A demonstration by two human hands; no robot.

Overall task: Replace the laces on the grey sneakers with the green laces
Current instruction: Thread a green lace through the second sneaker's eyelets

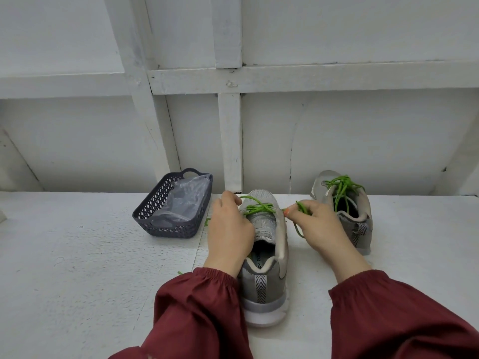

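Fingers (231, 199) of the left hand (228, 229), just right of a dark basket (166, 224) holding a clear plastic bag (181, 203), curl around one end of the green lace (259, 208) on the near grey sneaker (269, 283), which stands on the white desk (77, 255). The right hand (318, 226) pinches the lace's other end beside that shoe. Farther right stands the second grey sneaker (322, 183), already laced green.

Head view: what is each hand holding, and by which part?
The green lace threaded in the near sneaker: left hand pinches its left strand near the toe, right hand pinches its right strand.
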